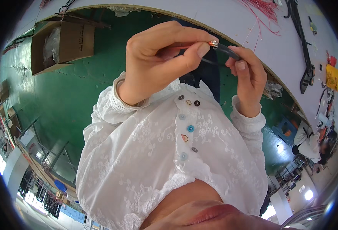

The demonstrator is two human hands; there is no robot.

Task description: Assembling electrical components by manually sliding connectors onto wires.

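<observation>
My left hand (157, 57) is closed in a pinch, thumb against forefinger, on an orange-red wire (182, 47). A small shiny metal terminal (214, 43) shows at its fingertips. From the right, my right hand (250, 73) grips a short dark grey tube (228, 51) between thumb and fingers. The tube's left end lies at the terminal; whether it is around it or only touching, I cannot tell. A thin dark strand hangs below the tube. Both hands are raised in front of my white shirt (150, 153), near the table edge.
A pale table (215, 17) curves across the top. On it lie loose red wires (263, 11), a long black tool (305, 50) and a yellow packet (333, 78). An open cardboard box (75, 42) stands at left; a person in white (309, 142) is at far right.
</observation>
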